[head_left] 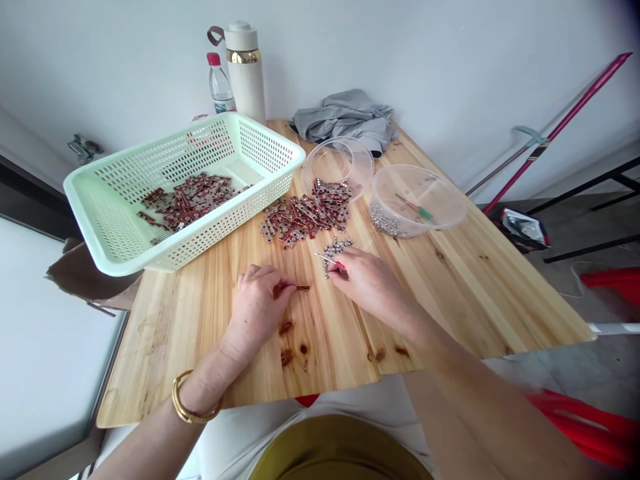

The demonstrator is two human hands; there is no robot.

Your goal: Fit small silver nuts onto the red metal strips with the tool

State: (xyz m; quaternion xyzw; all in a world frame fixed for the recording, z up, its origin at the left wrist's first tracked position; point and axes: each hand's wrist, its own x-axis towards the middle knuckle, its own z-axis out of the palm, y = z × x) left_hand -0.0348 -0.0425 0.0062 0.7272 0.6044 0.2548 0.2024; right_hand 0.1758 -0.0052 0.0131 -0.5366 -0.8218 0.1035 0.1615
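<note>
At nine o'clock from the table's middle, the green basket (197, 193) holds loose reddish-brown strips; your left hand (263, 297), nearer you, pinches a small brown strip (303, 288) between thumb and fingers, just above the wood. At twelve o'clock lies a strip pile (307, 212); your right hand (363, 277) grips a slim red-handled tool (337, 264) beside small metal pieces (337, 248), with the clear round tub (417, 203) toward two o'clock.

A wooden table (200, 333) bears a green basket (240, 227), clear tubs, brown strips (300, 217) and grey cloth (345, 117).
</note>
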